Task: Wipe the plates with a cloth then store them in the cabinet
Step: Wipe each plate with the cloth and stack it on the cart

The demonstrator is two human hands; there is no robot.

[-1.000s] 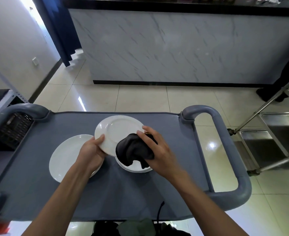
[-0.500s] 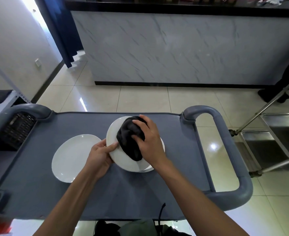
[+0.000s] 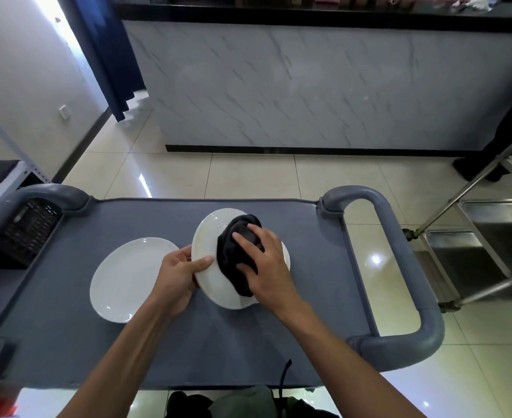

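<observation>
Head view: a round white ceramic plate (image 3: 209, 260) is held tilted above the grey cart top (image 3: 67, 312), over further white plates (image 3: 285, 255) of which only an edge shows. Its left rim is pinched by the left hand (image 3: 177, 274), thumb on the face, while a bunched black cloth (image 3: 233, 251) is pressed against the face by the curled fingers of the right hand (image 3: 262, 263). A second white plate (image 3: 128, 279) lies flat just to the left. The wipe is best carried across the whole face and rim, with the plate gripped firmly so that it is not slipped onto those below.
</observation>
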